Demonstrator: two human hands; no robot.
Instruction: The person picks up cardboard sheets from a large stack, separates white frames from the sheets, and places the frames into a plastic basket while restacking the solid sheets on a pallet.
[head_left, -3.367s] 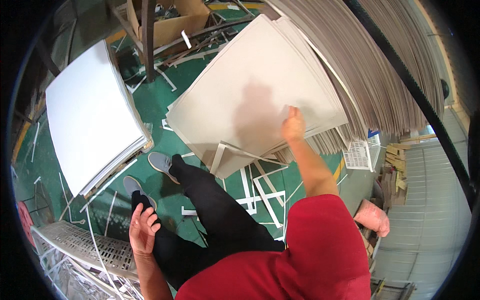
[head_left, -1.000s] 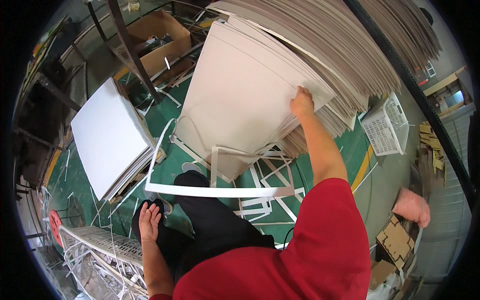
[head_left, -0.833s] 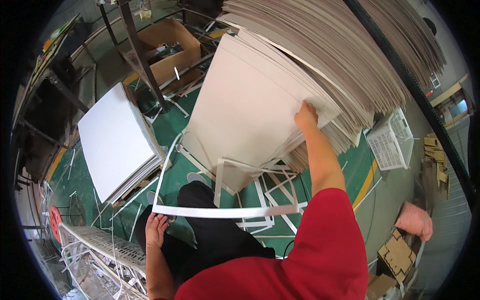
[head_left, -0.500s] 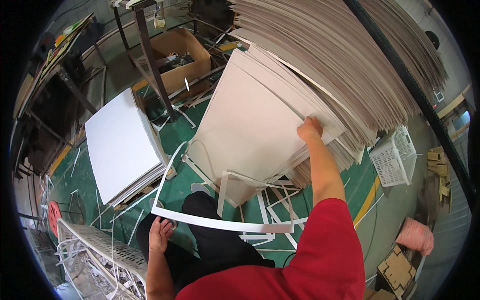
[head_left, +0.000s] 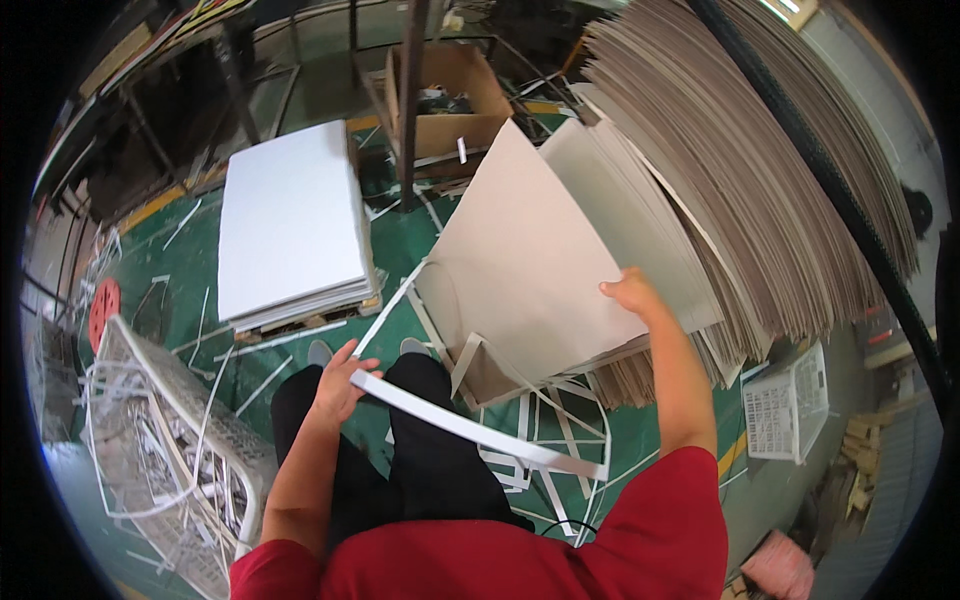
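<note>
My right hand [head_left: 632, 293] grips the right edge of a large beige cardboard sheet [head_left: 530, 240], its fingers going out of sight behind it. That sheet is lifted and tilted away from the leaning sheets [head_left: 610, 190] behind. At the left, my left hand [head_left: 342, 385] is closed at the corner of a thin, bent white strip frame [head_left: 480, 432]. One side of this frame runs to the right in front of my legs; another reaches up toward the sheet's lower left corner. My left fingertips are partly hidden by the strip.
A stack of white sheets [head_left: 290, 225] rests on a pallet at left. A white basket [head_left: 180, 400] full of strip scraps stands at lower left, another white basket [head_left: 785, 405] at right. Loose strip frames [head_left: 520, 440] litter the green floor. Behind are a cardboard box [head_left: 460, 90] and a tall stack of brown boards [head_left: 740, 150].
My view has turned left, so the scene sits further right. The beige sheet has swung away from those behind it, held by my right hand. My left hand has come up to the strip's corner.
</note>
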